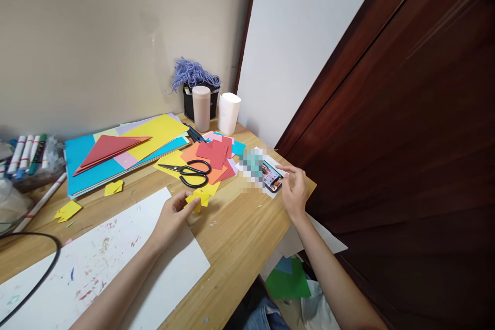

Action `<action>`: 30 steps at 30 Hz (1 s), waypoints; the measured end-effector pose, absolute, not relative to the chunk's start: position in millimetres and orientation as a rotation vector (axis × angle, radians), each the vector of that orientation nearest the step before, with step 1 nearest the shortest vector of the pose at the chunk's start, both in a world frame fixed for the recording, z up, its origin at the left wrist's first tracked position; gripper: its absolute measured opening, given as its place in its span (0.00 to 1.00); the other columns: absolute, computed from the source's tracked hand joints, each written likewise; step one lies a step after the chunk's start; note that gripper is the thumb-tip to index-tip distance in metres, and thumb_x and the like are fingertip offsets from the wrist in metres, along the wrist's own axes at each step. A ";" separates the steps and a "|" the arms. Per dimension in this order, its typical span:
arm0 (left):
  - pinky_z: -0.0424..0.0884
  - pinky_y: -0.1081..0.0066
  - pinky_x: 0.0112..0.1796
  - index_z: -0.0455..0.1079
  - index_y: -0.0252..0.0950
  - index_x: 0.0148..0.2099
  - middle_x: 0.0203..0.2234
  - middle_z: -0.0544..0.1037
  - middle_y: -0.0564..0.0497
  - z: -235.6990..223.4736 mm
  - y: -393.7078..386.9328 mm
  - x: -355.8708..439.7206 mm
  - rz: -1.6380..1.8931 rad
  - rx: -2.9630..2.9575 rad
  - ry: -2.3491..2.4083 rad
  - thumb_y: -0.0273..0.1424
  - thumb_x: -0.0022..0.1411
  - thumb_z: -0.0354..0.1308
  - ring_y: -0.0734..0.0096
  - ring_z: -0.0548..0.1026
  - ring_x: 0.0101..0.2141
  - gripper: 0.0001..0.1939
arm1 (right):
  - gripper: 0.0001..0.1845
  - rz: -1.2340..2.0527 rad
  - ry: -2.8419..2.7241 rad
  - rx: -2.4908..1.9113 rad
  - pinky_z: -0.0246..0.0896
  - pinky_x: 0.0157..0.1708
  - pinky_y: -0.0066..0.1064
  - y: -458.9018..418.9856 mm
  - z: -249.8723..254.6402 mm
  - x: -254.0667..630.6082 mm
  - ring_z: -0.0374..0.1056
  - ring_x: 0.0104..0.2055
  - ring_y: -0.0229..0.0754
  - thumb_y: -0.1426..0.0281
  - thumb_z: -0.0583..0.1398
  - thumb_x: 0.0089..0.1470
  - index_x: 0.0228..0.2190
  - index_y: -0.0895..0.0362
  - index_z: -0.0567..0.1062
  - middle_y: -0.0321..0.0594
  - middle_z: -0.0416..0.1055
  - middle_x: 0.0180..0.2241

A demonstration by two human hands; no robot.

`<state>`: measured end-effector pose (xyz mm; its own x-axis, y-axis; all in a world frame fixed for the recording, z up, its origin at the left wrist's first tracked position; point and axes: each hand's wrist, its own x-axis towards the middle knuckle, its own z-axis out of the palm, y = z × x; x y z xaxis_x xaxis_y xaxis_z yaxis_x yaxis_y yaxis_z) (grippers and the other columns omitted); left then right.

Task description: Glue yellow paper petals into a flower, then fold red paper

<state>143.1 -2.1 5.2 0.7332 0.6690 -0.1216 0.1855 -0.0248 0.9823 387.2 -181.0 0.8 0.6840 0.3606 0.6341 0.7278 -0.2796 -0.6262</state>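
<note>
Between the thumb and fingers of my left hand (176, 216) are small yellow paper pieces (200, 198), held just over the table. My right hand (296, 191) is at the table's right side, its index finger reaching over a smartphone (273, 176) with a lit screen. Its other fingers are loosely curled with nothing seen in them. Black-handled scissors (189, 171) lie partly open on a pile of coloured paper, beyond my left hand. Red paper squares (216, 153) top that pile. More cut yellow paper pieces (114, 187) rest to the left.
A marked white sheet (154, 278) covers the front left. Behind lie stacked coloured sheets (83, 147) with a folded red paper (110, 152). A pink cup (201, 108), a white paper roll (229, 113) and a black box (189, 105) of blue yarn (193, 73) stand at the back. Markers (27, 154) are left.
</note>
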 end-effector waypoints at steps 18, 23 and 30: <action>0.66 0.71 0.31 0.71 0.32 0.33 0.27 0.75 0.49 19.1 -1.1 20.4 0.874 1.350 1.057 0.42 0.50 0.57 0.66 0.71 0.30 0.17 | 0.13 1.526 -1.401 -1.200 0.61 0.29 0.28 1.1 20.2 192.8 0.65 0.26 0.35 0.61 0.62 0.43 0.25 0.58 0.68 0.34 0.67 0.24; 0.64 0.73 0.30 0.70 0.32 0.31 0.26 0.75 0.51 27.4 -9.2 -20.6 0.844 1.294 1.154 0.40 0.46 0.61 0.70 0.70 0.28 0.15 | 0.12 1.550 -1.629 -1.214 0.56 0.23 0.25 12.5 26.3 156.2 0.62 0.24 0.34 0.61 0.61 0.43 0.24 0.58 0.68 0.33 0.67 0.23; 0.61 0.75 0.26 0.70 0.30 0.27 0.21 0.73 0.52 31.8 -28.3 -68.6 0.933 1.236 1.330 0.42 0.46 0.60 0.73 0.69 0.24 0.17 | 0.13 1.569 -1.873 -1.070 0.55 0.25 0.25 23.7 33.4 103.4 0.62 0.25 0.34 0.61 0.58 0.46 0.23 0.59 0.69 0.35 0.66 0.22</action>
<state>-68.6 -28.3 31.8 0.0794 0.9807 -0.1786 0.1664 0.1636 0.9724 103.4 23.7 33.4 -0.5854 0.8011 -0.1247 0.2631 0.0423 -0.9638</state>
